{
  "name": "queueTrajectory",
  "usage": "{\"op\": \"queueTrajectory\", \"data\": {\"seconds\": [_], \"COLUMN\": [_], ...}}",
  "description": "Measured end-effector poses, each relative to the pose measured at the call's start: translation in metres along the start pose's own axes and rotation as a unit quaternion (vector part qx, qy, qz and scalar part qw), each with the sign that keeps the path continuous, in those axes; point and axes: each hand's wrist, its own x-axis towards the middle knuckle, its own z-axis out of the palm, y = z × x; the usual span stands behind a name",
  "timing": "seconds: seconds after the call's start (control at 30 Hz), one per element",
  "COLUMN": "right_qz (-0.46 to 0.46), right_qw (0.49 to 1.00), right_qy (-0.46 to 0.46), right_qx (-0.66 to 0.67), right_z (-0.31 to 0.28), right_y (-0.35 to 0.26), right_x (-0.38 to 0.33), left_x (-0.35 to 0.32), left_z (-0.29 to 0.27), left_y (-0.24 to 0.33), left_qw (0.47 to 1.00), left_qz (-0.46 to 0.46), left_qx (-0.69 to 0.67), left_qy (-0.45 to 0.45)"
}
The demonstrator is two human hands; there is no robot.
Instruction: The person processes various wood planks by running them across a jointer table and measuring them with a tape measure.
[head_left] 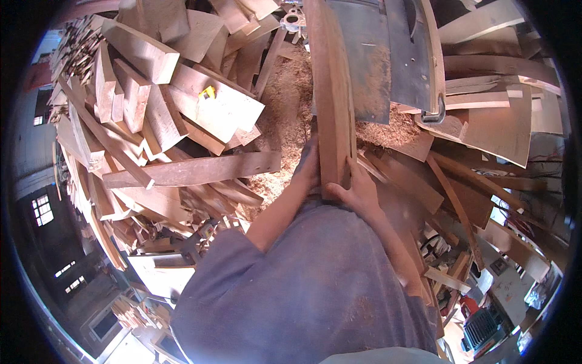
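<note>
A long, thick wooden board (pixel 332 103) stretches away from my body, its near end at my waist. My right hand (pixel 357 188) grips that near end from the right, its thumb laid across the wood. Against the board's left side is my left hand (pixel 309 162), closed on the edge, its fingers mostly hidden behind the wood and in shadow. Just right of the board lies a dark metal machine table (pixel 362 67), dusted with sawdust.
Stacked planks (pixel 151 103) rise at the left, with a yellow tape measure (pixel 207 93) on one. Wood shavings (pixel 285 115) cover the ground ahead. More boards (pixel 491 133) lean at the right. A dark finned motor (pixel 483 329) stands at the lower right.
</note>
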Motion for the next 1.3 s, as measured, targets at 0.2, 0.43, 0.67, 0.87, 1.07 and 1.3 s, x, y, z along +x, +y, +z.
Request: {"op": "queueTrajectory", "data": {"seconds": [0.2, 0.43, 0.67, 0.87, 1.07, 1.3], "right_qz": [-0.009, -0.030, 0.159, 0.129, 0.107, 0.171], "right_qw": [0.999, 0.986, 0.936, 0.927, 0.933, 0.920], "right_qy": [0.036, 0.136, -0.080, -0.115, -0.117, -0.120], "right_qx": [-0.001, -0.093, 0.304, 0.334, 0.323, 0.333], "right_z": [0.025, 0.041, 0.056, 0.055, 0.043, 0.045], "right_y": [0.028, 0.076, 0.127, 0.138, 0.120, 0.114], "right_x": [0.015, 0.020, 0.025, 0.030, 0.028, 0.024], "left_x": [-0.044, -0.013, -0.008, -0.005, -0.003, 0.003], "left_z": [0.007, -0.042, -0.048, -0.052, -0.057, -0.069], "left_y": [0.016, -0.007, -0.006, -0.006, -0.006, -0.008], "left_qw": [0.989, 0.986, 0.984, 0.984, 0.986, 0.992], "left_qz": [0.065, 0.100, 0.099, 0.098, 0.093, 0.059], "left_qx": [0.110, 0.054, 0.065, 0.067, 0.066, 0.039], "left_qy": [0.070, 0.124, 0.135, 0.130, 0.124, 0.104]}}
